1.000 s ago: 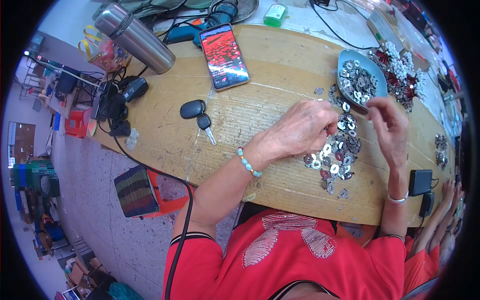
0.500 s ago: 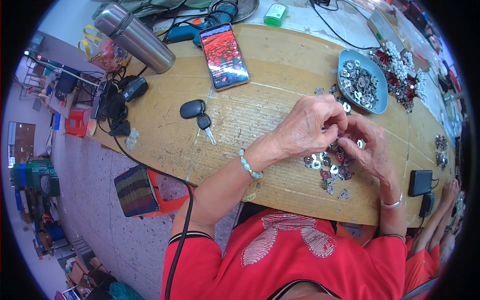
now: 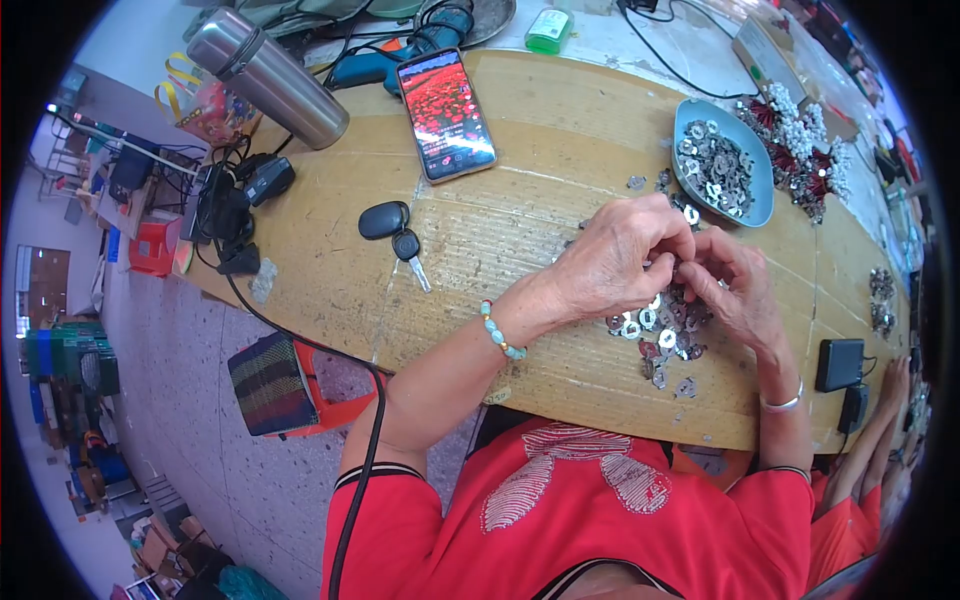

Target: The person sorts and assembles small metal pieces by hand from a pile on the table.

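Observation:
My left hand [image 3: 617, 258], on the arm with the beaded bracelet [image 3: 497, 330], is pinched closed above the cardboard-covered table. Its fingertips meet those of my right hand [image 3: 738, 290], which is also pinched and comes in from the right, a silver bangle on its wrist. Whatever sits between the fingertips is too small and hidden to name. Below and around the hands lies a loose pile of small metal pieces [image 3: 667, 340], partly covered by the fingers. Beyond my right hand stands a blue-grey dish [image 3: 762, 190] holding many similar pieces.
A phone [image 3: 447, 115] with a lit screen, keys [image 3: 408, 245] and a steel flask [image 3: 280, 85] are on the left half of the table [image 3: 540, 130]. White and red beaded clusters [image 3: 800, 140] lie beyond the dish. A black box [image 3: 840, 364] and another person's arms [image 3: 880, 420] are at right.
My right hand has come from beside the dish down to my left hand, and their fingertips now meet over the pile. Since half a second ago the hands have barely moved.

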{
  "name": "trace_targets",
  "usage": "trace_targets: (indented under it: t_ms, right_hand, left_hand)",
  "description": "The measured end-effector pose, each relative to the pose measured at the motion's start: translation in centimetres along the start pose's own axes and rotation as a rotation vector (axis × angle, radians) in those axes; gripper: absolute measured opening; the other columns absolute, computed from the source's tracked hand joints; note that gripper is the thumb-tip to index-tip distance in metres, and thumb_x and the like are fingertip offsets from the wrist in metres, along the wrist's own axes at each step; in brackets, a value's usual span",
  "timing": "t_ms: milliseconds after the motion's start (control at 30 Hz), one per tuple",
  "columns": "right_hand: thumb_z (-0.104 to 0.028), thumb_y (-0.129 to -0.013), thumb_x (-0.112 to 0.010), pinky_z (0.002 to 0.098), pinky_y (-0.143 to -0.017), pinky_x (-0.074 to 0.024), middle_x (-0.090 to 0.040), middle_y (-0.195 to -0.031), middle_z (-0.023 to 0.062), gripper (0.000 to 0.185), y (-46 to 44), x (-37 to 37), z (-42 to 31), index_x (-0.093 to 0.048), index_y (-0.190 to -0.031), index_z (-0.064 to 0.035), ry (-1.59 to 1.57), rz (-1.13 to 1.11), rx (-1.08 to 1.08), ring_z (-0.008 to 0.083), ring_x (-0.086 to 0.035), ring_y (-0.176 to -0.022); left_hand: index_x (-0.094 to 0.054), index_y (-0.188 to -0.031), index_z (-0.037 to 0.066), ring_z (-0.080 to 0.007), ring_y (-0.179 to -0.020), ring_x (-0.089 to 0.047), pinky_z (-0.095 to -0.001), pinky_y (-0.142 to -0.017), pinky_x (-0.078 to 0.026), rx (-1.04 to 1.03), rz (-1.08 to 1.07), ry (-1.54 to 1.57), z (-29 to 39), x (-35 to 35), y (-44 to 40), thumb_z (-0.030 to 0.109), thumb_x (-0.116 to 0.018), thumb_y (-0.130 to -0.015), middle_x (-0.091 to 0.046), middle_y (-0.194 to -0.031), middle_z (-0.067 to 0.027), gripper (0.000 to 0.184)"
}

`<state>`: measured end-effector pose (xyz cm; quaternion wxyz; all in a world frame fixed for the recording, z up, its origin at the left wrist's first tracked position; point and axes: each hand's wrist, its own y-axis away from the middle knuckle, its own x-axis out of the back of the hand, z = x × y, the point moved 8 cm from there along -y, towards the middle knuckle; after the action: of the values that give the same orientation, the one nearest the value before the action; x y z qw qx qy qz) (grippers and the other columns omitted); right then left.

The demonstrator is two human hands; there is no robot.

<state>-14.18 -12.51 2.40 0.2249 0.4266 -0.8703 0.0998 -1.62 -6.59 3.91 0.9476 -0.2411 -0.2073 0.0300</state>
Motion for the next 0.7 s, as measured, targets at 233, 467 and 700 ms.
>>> trace_targets:
  t_ms: [233, 467, 700]
  right_hand:
    - [-0.004, -0.088, -0.068, 0.0254, -0.060, -0.0514, -0.070, -0.083, 0.0061, 0.015, 0.1, 0.2, -0.8, -0.067, -0.103, 0.0014, 0.084, 0.071, 0.125, 0.0089, -0.064, -0.066]
    - [-0.007, -0.091, -0.066, 0.0248, -0.059, -0.0513, -0.070, -0.082, 0.0050, 0.013, 0.1, 0.4, -0.6, -0.067, -0.101, 0.0011, -0.006, 0.071, 0.014, 0.0094, -0.065, -0.067]
    - [-0.008, -0.097, -0.060, 0.0209, -0.055, -0.0492, -0.067, -0.081, 0.0035, 0.012, 0.0, 0.0, 0.3, -0.062, -0.104, 0.0015, -0.320, -0.019, -0.038, 0.0070, -0.063, -0.066]
  left_hand:
    - [-0.066, -0.089, 0.000, -0.0137, -0.075, -0.064, -0.0276, -0.065, -0.052, 0.170, -0.017, 0.128, -0.8, 0.2, 0.0, -0.004, -0.063, -0.080, -0.062, -0.083, -0.0060, 0.010]
    - [-0.068, -0.091, 0.000, -0.0110, -0.079, -0.064, -0.0260, -0.070, -0.053, 0.243, -0.036, 0.212, -1.5, 0.1, 0.3, -0.006, -0.060, -0.083, -0.063, -0.086, -0.0048, 0.013]
    - [-0.067, -0.095, -0.003, -0.0085, -0.079, -0.064, -0.0217, -0.072, -0.053, 0.419, -0.008, 0.479, -2.9, -0.5, 0.5, -0.007, -0.059, -0.088, -0.066, -0.089, -0.0026, 0.012]
